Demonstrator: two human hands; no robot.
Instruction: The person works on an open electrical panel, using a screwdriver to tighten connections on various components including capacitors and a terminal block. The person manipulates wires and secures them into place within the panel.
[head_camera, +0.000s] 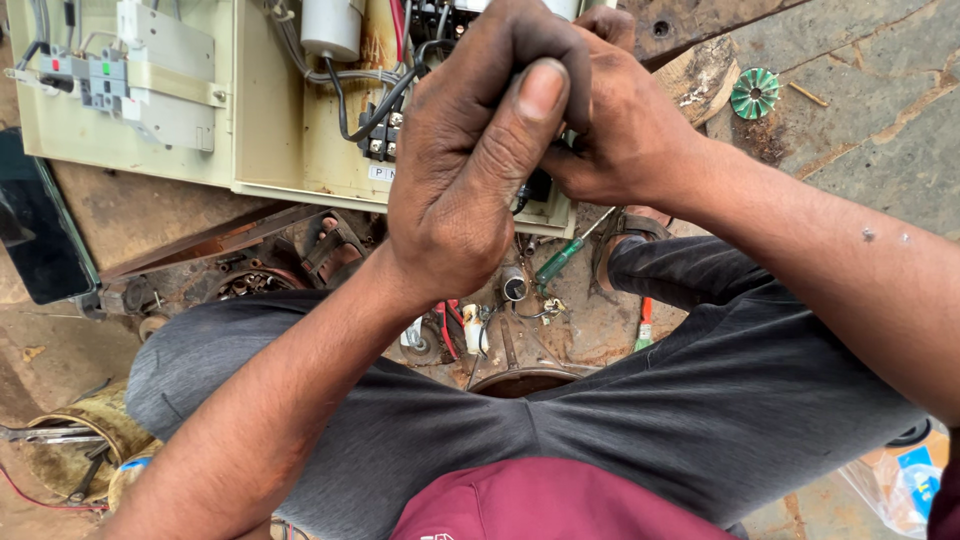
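One cream electrical box (270, 120) lies open, with one white capacitor (332, 28) inside and two screwdrivers (558, 260) on the floor just below it. Left hand (470, 170) and right hand (620, 130) meet over the box's lower edge. Fingers (535, 95) of both are curled tight together; what they clamp is hidden.

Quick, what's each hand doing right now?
Left hand: closed in a fist; what it grips is hidden.
Right hand: closed; contents cannot be told.
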